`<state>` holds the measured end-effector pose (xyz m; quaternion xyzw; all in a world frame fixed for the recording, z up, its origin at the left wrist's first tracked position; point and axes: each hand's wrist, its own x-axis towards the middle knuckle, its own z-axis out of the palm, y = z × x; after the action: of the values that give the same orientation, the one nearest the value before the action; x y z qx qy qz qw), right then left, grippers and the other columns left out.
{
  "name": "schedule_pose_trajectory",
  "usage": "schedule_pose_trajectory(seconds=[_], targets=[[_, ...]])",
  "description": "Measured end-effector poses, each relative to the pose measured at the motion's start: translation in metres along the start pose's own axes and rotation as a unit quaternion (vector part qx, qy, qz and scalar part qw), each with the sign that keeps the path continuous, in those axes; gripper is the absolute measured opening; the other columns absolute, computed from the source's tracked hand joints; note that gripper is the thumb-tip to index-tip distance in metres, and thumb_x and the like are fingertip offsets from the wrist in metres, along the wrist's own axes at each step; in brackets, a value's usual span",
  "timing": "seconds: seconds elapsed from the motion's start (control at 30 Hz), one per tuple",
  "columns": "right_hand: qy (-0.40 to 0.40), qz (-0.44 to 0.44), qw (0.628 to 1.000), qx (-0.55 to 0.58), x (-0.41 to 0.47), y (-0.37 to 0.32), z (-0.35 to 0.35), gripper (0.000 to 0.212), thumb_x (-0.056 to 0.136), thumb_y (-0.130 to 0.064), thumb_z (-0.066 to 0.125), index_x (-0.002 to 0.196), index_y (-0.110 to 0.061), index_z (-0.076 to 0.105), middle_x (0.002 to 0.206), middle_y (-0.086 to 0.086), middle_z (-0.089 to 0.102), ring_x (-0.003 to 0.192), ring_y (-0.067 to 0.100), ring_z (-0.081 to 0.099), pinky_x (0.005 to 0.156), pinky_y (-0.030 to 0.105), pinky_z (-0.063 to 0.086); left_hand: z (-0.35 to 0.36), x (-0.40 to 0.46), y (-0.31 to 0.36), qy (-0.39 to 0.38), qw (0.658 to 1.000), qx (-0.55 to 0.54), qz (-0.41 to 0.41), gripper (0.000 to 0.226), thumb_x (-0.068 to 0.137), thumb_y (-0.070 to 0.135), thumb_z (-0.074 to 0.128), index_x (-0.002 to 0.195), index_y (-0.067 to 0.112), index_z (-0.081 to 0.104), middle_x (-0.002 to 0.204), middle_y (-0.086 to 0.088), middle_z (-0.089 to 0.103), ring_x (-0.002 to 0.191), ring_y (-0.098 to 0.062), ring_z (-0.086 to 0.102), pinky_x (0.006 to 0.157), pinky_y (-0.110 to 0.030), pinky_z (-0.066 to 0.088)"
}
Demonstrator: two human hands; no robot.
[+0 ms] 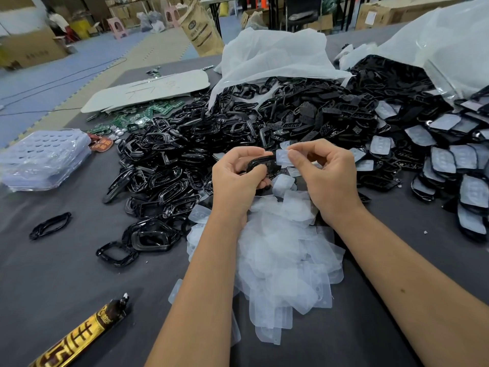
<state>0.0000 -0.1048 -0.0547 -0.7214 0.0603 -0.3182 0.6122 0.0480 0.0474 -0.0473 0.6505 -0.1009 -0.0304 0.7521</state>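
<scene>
Lighter (76,337) at lower left, nearest the viewer, on the grey counter (66,274). To its right, under both forearms, lies a loose heap of clear pads (285,260). Above the heap the left hand (235,178) grips one black frame (260,162), fingers curled round its near end. The right hand (325,176) pinches a single pad (284,157) between thumb and forefinger and holds it against the frame's far edge. The pad touches the frame but appears not yet seated.

Work in hand: fitting pad into frame. Progress, as judged: well begun, far from finished. Shells (449,160) at right, each showing a pale pad, look already fitted. The large pile of bare frames (169,165) beyond and left of the hands, spilling from white bags (272,54), is left to do, as is most of the pad heap.
</scene>
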Motion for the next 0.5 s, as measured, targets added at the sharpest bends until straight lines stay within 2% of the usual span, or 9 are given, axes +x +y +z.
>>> schedule_pose_trajectory(seconds=[0.17, 0.27, 0.33, 0.5], targets=[[0.025, 0.039, 0.997, 0.061, 0.0032, 0.0026, -0.0024, 0.013, 0.096, -0.006, 0.07, 0.103, -0.012, 0.08, 0.087, 0.002, 0.074, 0.068, 0.006, 0.063, 0.068, 0.021, 0.052, 0.0001, 0.0007, -0.001, 0.009, 1.0, 0.0, -0.003, 0.027, 0.087, -0.012, 0.064, 0.095, 0.009, 0.078, 0.088, -0.012, 0.078, 0.056, -0.014, 0.062, 0.059, -0.019, 0.054], [0.056, 0.057, 0.991, 0.108, 0.0045, 0.0031, -0.0035, 0.007, 0.092, -0.004, 0.077, 0.099, -0.005, 0.075, 0.081, 0.007, 0.073, 0.067, 0.016, 0.064, 0.062, 0.026, 0.052, -0.0004, 0.0013, -0.0012, 0.007, 1.0, -0.003, -0.006, 0.027, 0.088, -0.011, 0.064, 0.096, 0.01, 0.079, 0.088, -0.011, 0.078, 0.057, -0.015, 0.063, 0.06, -0.019, 0.054], [0.067, 0.07, 0.986, 0.133, 0.0048, 0.0024, -0.0037, 0.01, 0.088, -0.004, 0.08, 0.094, -0.002, 0.073, 0.076, 0.008, 0.072, 0.064, 0.018, 0.064, 0.057, 0.024, 0.05, -0.0006, 0.0014, -0.0008, 0.005, 1.0, -0.003, -0.006, 0.026, 0.088, -0.01, 0.065, 0.098, 0.01, 0.079, 0.089, -0.012, 0.078, 0.058, -0.015, 0.064, 0.061, -0.019, 0.055], [-0.007, 0.072, 0.984, 0.166, 0.0025, -0.0017, -0.0031, 0.008, 0.086, -0.003, 0.081, 0.088, -0.004, 0.074, 0.07, 0.005, 0.072, 0.057, 0.013, 0.061, 0.053, 0.02, 0.05, 0.0003, -0.0001, 0.0004, -0.018, 0.999, -0.021, -0.017, 0.028, 0.089, -0.007, 0.066, 0.09, 0.017, 0.08, 0.088, -0.01, 0.078, 0.06, -0.015, 0.067, 0.062, -0.02, 0.057]])
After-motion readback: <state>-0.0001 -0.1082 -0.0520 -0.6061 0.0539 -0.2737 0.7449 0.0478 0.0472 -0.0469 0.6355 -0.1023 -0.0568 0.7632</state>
